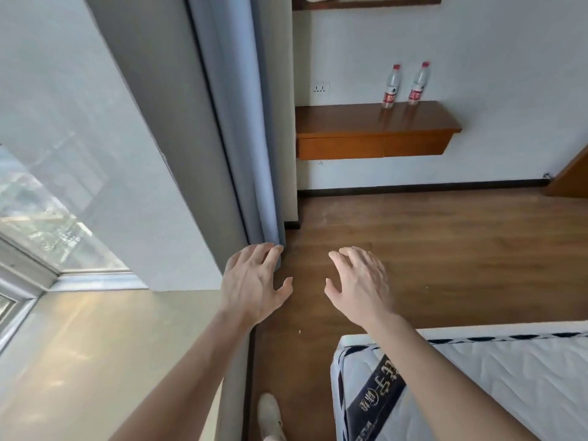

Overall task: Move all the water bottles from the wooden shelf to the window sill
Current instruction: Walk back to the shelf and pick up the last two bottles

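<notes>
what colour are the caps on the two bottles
Red, on both water bottles, in the head view.

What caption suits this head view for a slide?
Two water bottles stand on the wooden shelf ahead; left hand and right hand hover open.

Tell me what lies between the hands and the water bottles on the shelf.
Head view: bare wooden floor, then skirting board and white wall below the wooden shelf with the water bottles. Left hand and right hand hold nothing.

bright daylight enters through the window (pixel 47 214), leaving soft glare on the sill (pixel 95 345). wide-angle distortion bends the edges. focus is slightly soft.
</notes>
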Tool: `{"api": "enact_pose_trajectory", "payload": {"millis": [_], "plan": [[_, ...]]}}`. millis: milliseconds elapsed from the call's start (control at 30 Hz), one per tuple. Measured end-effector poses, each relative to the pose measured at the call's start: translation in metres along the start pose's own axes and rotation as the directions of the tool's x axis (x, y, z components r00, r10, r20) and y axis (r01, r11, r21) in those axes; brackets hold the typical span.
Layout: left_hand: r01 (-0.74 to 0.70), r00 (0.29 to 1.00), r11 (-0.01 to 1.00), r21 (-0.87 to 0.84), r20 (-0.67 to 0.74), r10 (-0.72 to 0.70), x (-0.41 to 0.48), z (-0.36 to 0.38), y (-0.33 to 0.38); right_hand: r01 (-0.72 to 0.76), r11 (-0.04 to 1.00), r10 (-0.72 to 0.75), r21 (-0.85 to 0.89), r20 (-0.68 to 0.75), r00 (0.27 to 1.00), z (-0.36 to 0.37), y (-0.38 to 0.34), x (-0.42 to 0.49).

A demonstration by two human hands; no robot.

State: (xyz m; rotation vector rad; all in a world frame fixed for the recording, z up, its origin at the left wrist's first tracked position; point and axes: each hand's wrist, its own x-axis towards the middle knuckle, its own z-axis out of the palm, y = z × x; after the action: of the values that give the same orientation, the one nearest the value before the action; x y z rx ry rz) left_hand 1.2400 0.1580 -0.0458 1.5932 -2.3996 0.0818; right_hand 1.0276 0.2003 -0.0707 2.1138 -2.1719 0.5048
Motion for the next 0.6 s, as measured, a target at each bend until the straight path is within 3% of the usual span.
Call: {"api": "enact_pose_trajectory", "payload": {"millis": [600], "plan": [[-0.166,0.984,0.984,-0.066,0.052,0.17,0.321,0.085,-0.042,-0.212,0.965,0.219,-0.151,0.026,0.975,0.057,0.091,0.263]]}}
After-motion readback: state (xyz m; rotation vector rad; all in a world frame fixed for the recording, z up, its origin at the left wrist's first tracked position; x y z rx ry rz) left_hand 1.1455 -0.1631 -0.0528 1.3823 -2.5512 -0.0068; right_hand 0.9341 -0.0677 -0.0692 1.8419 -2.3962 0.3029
